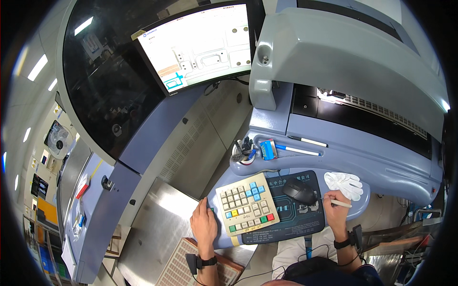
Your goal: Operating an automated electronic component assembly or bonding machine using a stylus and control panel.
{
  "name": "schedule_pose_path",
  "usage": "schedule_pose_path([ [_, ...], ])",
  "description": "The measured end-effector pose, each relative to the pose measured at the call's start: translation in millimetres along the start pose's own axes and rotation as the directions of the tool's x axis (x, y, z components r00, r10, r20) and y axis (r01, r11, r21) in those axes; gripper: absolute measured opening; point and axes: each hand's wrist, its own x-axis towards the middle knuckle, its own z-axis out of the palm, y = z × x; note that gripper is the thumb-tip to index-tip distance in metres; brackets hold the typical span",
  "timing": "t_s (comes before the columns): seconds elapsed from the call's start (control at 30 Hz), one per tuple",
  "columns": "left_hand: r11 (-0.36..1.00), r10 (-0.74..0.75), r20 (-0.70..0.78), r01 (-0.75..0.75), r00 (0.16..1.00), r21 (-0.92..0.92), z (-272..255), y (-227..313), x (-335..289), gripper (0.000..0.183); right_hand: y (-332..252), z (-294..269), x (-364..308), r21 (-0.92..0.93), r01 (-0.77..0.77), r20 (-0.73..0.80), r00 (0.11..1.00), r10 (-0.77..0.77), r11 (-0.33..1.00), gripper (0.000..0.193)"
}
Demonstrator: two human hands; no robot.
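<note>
My left hand [203, 224] lies flat at the left edge of the blue-grey desk, beside a beige keypad [246, 204] with coloured keys. It holds nothing. At the right side of a dark mouse pad [291, 224], my right hand [335, 206] grips a whitish pen [342, 203]; the pen points left toward a black mouse [299, 191] on the pad. Just beyond this hand rest white gloves [344, 184]. Two small pale metallic pieces, too small to name, sit on the pad below the mouse.
Behind the keypad stand a pen cup [244, 151], a blue box [268, 149], a blue-and-white marker [298, 150] and a black-and-white marker [307, 141]. A lit monitor [200, 45] is at the back. A large grey machine [343, 52] fills the right; a patterned panel stack [177, 264] lies lower left.
</note>
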Motion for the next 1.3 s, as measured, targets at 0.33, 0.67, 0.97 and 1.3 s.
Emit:
schedule_pose_path([
  [0.33, 0.995, 0.082, -0.049, -0.085, 0.995, -0.05, 19.9, -7.8, 3.8, 0.042, -21.0, -28.0, 22.4, 0.592, -0.302, 0.145, 0.952, 0.27, 0.747, 0.012],
  [0.67, 0.997, 0.083, -0.064, -0.082, 0.995, 0.015, 9.1, -4.8, 2.7, 0.043, -51.9, -32.8, 36.3, 0.639, -0.259, 0.242, 0.962, 0.131, 0.725, 0.019],
  [0.97, 1.0, 0.001, 0.035, -0.002, 0.999, 0.016, 1.6, 7.4, 5.0, 0.045, 12.8, -9.5, 6.7, 0.35, -0.258, 0.015, 0.963, 0.27, 0.901, 0.013],
  [1.3, 0.998, -0.06, 0.048, 0.06, 0.997, -0.007, 4.1, 9.5, 2.6, 0.045, 1.0, -9.0, 9.0, 0.088, -0.251, 0.028, 0.968, 0.249, 0.964, 0.013],
])
